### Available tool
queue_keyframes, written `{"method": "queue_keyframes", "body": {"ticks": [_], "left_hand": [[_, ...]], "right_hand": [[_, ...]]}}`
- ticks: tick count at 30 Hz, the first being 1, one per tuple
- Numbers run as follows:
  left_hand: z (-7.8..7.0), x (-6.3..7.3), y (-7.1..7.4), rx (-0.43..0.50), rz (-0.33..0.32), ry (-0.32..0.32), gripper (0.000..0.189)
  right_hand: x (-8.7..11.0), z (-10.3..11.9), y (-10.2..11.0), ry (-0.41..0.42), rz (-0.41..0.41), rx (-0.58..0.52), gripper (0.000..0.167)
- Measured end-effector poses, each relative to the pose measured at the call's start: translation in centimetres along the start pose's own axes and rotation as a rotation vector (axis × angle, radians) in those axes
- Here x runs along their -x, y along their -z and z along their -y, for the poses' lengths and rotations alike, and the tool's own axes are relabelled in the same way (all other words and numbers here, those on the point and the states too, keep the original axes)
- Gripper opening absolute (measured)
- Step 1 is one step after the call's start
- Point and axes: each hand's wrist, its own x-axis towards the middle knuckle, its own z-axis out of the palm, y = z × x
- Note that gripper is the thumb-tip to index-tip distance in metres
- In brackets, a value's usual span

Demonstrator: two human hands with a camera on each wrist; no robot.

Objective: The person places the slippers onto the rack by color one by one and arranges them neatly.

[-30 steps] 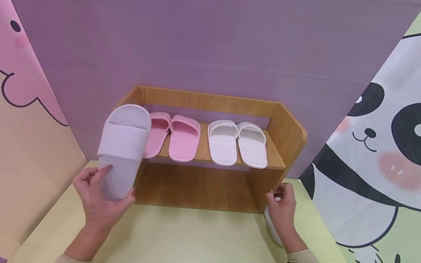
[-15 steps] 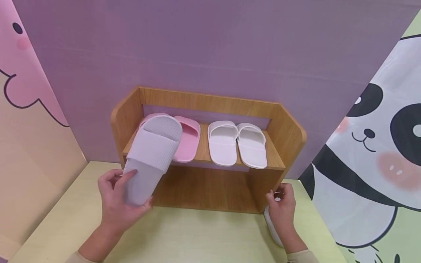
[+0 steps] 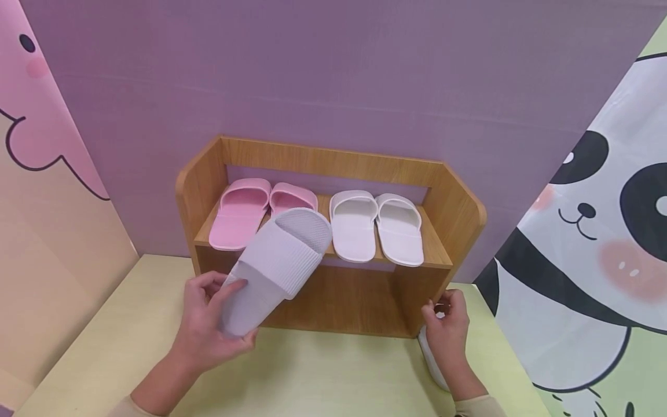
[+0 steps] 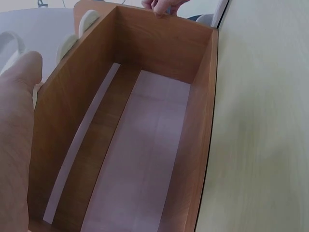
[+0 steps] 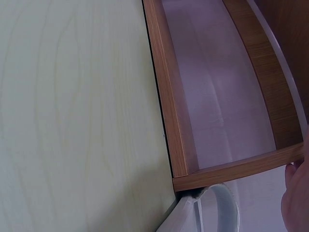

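Observation:
My left hand (image 3: 211, 324) grips the heel end of a pale lavender slipper (image 3: 281, 255), thumb beneath and fingers on top. The slipper is raised and tilted, its toe end up to the right, overlapping the front of the wooden shoe rack (image 3: 333, 159) in the head view. Two pink slippers (image 3: 237, 220) sit on the upper shelf at left, the right one partly hidden behind the lavender slipper. Beside them are two white slippers (image 3: 352, 229). My right hand (image 3: 448, 327) pinches the front edge of the rack's right side panel (image 5: 241, 166).
Another white slipper (image 3: 431, 362) lies on the pale wooden table (image 3: 323, 376) right of the rack, partly hidden by my right hand. A purple wall (image 3: 333, 75) stands behind the rack. Printed panels flank the table, with a panda (image 3: 589, 214) on the right one.
My left hand has carried the lavender slipper rightward and a little downward, tilting it further right. The left pink slipper is uncovered again. My right hand stays at the side panel.

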Motion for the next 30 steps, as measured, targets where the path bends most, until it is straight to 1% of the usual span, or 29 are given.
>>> {"method": "queue_keyframes", "body": {"ticks": [4, 7, 11, 13, 17, 21, 27, 30], "left_hand": [[-0.3, 0.0, -0.4, 0.021, 0.031, -0.036, 0.07], [-0.7, 0.0, -0.6, 0.041, 0.08, -0.031, 0.071], [-1.2, 0.1, -0.7, 0.052, 0.15, -0.029, 0.087], [-1.4, 0.1, -0.8, 0.053, 0.174, -0.047, 0.092], [-1.8, 0.4, -1.0, 0.055, 0.216, -0.084, 0.095], [-2.0, 0.8, -1.2, 0.049, 0.264, -0.09, 0.095], [-2.3, 1.3, -1.6, 0.085, 0.304, -0.101, 0.098], [-2.4, 1.4, -1.8, 0.094, 0.313, -0.12, 0.099]], "right_hand": [[0.0, 0.0, 0.0, -0.002, 0.004, 0.003, 0.019], [0.0, 0.0, 0.0, -0.001, 0.002, 0.004, 0.02], [0.0, 0.0, -0.1, -0.004, 0.003, 0.01, 0.02], [0.0, -0.1, -0.1, -0.006, 0.002, 0.014, 0.02], [-0.1, -0.3, -0.1, -0.007, -0.002, 0.018, 0.021], [-0.1, -0.3, -0.1, -0.004, 0.0, 0.015, 0.02], [-0.1, -0.2, 0.0, 0.002, -0.001, -0.011, 0.019], [-0.1, -0.3, -0.1, 0.013, -0.007, -0.005, 0.018]]}}
